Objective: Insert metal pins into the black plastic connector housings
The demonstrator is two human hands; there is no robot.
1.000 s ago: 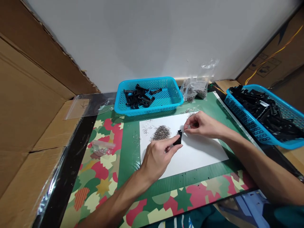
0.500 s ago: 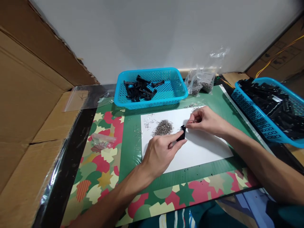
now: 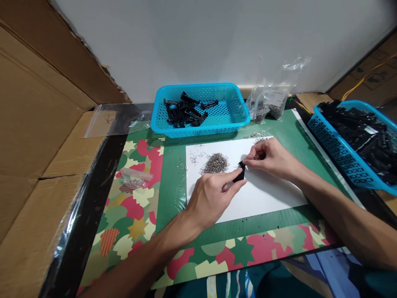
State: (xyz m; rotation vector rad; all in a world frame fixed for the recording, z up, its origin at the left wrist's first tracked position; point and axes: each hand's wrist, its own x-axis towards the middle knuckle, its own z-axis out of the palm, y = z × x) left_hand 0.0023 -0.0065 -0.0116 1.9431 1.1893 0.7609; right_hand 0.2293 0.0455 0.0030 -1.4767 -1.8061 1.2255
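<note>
Over white rectangular paper: left hand pinches small black plastic part; right hand, fingertips at its top end, pinches thin metal wire piece.

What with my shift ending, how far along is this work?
Perhaps early: the few black parts in the middle basket may be done. The left hand holds another black part; the right hand a thin metal pin. Probably left: heaped right basket, metal-piece pile.
</note>
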